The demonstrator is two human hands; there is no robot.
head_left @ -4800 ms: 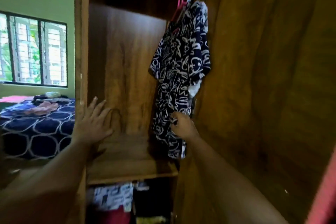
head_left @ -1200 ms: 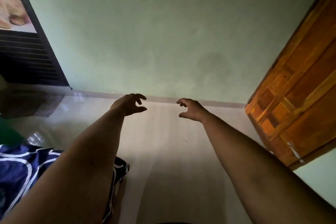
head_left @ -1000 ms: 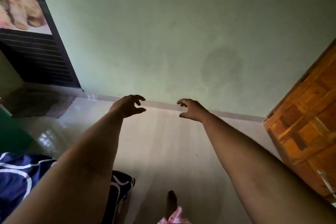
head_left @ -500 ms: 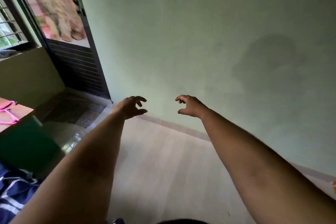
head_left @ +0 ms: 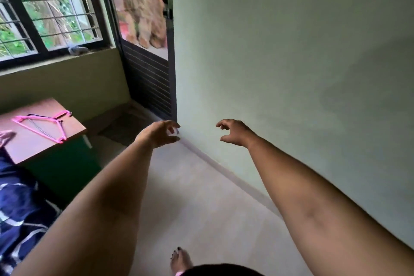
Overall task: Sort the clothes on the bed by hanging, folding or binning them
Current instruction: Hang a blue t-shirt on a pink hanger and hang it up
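Both my arms stretch out in front of me over the floor. My left hand (head_left: 160, 133) and my right hand (head_left: 234, 131) hang in the air with loosely curled fingers and hold nothing. The bed (head_left: 15, 204), covered in a navy sheet with white rings, shows at the lower left edge. Pink hangers (head_left: 42, 124) lie on a reddish-brown table top (head_left: 33, 141) beyond the bed's corner. A scrap of pinkish cloth (head_left: 5, 135) peeks in at the far left edge. No other garment is in sight.
A pale green wall (head_left: 291, 63) runs along the right. A dark louvred door (head_left: 152, 74) stands in the corner, next to a barred window (head_left: 44, 11). A doormat (head_left: 124, 127) lies before the door. My bare foot (head_left: 180, 260) stands on the light floor.
I have turned away from the wardrobe, where the patterned shirt now hangs. The view has swung left along the wall to the window, table and hangers. Both hands stay raised and empty.
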